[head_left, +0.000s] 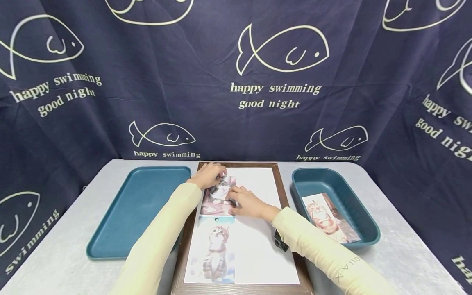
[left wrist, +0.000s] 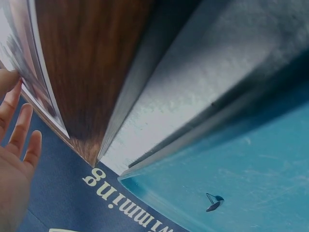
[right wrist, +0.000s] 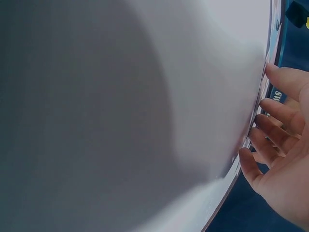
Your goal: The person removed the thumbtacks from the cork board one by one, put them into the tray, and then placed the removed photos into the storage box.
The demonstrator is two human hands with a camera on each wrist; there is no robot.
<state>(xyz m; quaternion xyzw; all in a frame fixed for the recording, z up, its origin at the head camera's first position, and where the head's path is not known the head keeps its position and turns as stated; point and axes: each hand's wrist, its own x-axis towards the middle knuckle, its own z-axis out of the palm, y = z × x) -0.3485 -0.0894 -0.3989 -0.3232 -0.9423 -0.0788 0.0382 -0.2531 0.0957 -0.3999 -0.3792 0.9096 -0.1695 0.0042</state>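
Teal and flat, a tray (head_left: 140, 205) lies at nine o'clock from the wood-framed white board (head_left: 258, 246). At the board's eleven o'clock, the left hand (head_left: 209, 176), fingers loosely extended, touches the top-left part of an upper cat card (head_left: 220, 189); a kitten card (head_left: 215, 250) lies at seven. The right hand (head_left: 248, 203), fingers spread, touches the upper cat card's right edge. Toward three o'clock, a deep bin (head_left: 317, 182) holds another cat card (head_left: 328, 217).

On the table (head_left: 403, 262) we have tray (head_left: 145, 200) left, framed board (head_left: 258, 192) middle with rear picture (head_left: 219, 209) and front picture (head_left: 217, 252) down its left side, tub (head_left: 317, 183) right holding third picture (head_left: 328, 219), curtain (head_left: 217, 106) behind.
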